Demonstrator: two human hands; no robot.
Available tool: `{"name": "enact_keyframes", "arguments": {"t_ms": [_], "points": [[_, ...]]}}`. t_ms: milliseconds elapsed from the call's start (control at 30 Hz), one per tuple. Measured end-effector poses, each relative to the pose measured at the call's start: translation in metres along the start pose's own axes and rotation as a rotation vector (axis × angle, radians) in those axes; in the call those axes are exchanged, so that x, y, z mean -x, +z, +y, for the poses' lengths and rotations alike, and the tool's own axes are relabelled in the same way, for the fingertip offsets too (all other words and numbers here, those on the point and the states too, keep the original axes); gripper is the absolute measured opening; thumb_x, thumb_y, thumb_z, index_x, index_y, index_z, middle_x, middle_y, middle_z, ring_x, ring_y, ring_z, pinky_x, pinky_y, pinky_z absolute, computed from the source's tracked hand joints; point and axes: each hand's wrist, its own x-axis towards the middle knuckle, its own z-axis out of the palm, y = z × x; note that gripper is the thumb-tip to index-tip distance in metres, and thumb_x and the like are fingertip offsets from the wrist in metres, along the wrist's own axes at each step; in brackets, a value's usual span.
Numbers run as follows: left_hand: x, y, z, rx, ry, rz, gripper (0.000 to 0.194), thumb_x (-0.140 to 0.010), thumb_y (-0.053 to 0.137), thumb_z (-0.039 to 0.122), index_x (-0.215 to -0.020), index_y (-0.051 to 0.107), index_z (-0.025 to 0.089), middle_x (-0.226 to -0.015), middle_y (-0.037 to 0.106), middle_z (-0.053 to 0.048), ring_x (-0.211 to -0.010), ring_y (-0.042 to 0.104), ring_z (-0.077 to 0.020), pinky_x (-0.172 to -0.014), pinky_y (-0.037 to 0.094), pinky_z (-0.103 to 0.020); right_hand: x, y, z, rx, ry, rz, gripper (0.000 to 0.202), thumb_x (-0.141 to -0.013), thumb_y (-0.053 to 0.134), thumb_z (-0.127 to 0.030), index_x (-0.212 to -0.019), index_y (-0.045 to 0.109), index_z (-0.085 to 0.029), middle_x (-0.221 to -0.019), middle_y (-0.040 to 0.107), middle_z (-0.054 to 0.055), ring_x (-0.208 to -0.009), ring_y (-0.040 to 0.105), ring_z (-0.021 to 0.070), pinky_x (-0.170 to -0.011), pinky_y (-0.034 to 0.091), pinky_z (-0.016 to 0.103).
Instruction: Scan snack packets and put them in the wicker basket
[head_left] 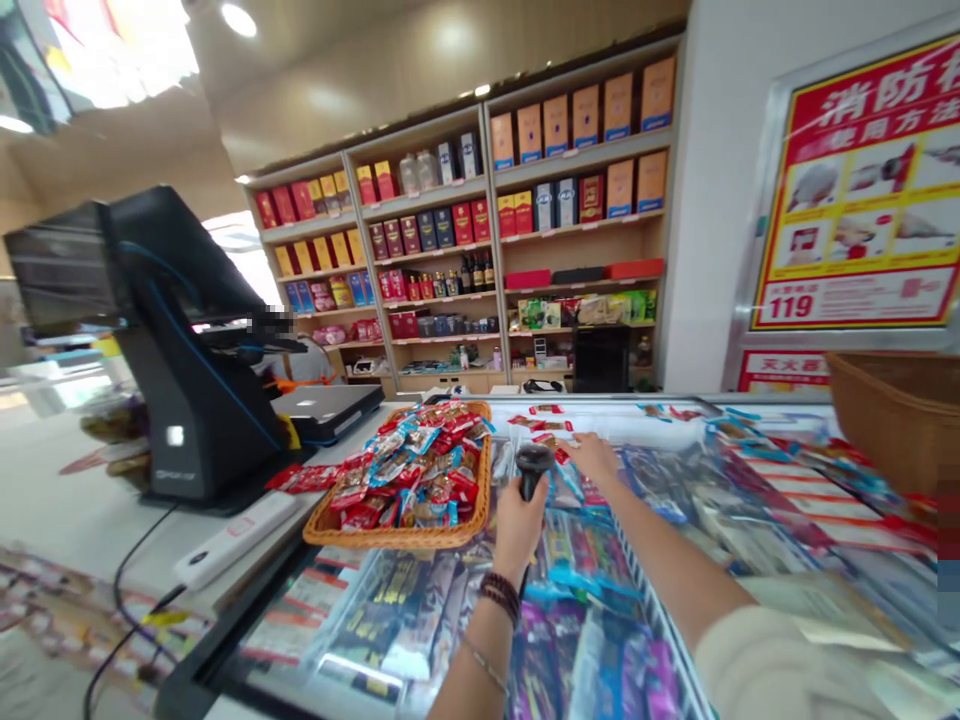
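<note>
My left hand (517, 520) is wrapped round the handle of a black handheld barcode scanner (535, 460), its head pointing up. To its right, my right hand (595, 460) reaches forward over the glass freezer top, fingers stretched out and low beside small red snack packets (553, 440). Its fingertips are close to the packets; whether they touch is hard to make out. Left of the scanner stands a wicker basket (319, 525) heaped with red and blue wrapped snack packets (420, 465). Under the glass lie colourful ice cream packages (577, 560).
A black checkout terminal (187, 380) stands on the left counter, with a white power strip (236, 540) and cable before it. More packets (795, 450) lie at right near a brown basket (892, 420). Shelves of boxes (435, 230) line the back wall.
</note>
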Motion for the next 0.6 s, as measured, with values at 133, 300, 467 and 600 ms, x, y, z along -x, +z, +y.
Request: {"name": "enact_keyframes", "arguments": {"t_ms": [133,300,467,600], "points": [[-0.001,0.001,0.004,-0.031,-0.012,0.019,0.041,-0.084,0.078,0.058,-0.073,0.059,0.024,-0.051,0.055,0.001,-0.047,0.054,-0.0175,-0.046,0.037,-0.026,0.004,-0.004,-0.002,-0.044,-0.065,-0.057,0.018,-0.073,0.090,-0.039,-0.080,0.080,-0.025,-0.103,0.081,0.012,-0.109,0.073,0.0340,-0.098,0.053,0.041],[0.000,0.002,0.009,-0.039,-0.014,0.034,0.042,-0.086,0.077,0.059,-0.073,0.059,0.024,-0.052,0.056,0.000,-0.047,0.056,-0.0176,-0.047,0.038,-0.026,0.013,-0.019,0.003,-0.348,0.021,-0.107,0.028,-0.067,0.084,-0.023,-0.093,0.074,-0.026,-0.092,0.080,0.001,-0.097,0.074,0.0265,-0.092,0.054,0.038],[0.003,0.003,0.014,-0.024,-0.011,0.038,0.041,-0.088,0.074,0.060,-0.076,0.059,0.024,-0.052,0.054,0.002,-0.044,0.054,-0.0164,-0.044,0.037,-0.026,0.031,-0.035,0.007,-0.666,0.032,-0.052,0.026,-0.063,0.081,-0.026,-0.087,0.070,-0.027,-0.089,0.079,0.000,-0.095,0.071,0.0261,-0.099,0.053,0.042],[0.003,0.006,0.018,0.058,0.013,-0.047,0.049,-0.084,0.073,0.068,-0.074,0.055,0.024,-0.050,0.049,0.005,-0.040,0.049,-0.0134,-0.042,0.033,-0.024,0.062,-0.049,0.007,-0.798,0.126,0.074,0.032,-0.061,0.083,-0.029,-0.089,0.068,-0.028,-0.086,0.078,0.001,-0.086,0.072,0.0274,-0.092,0.055,0.042]]}}
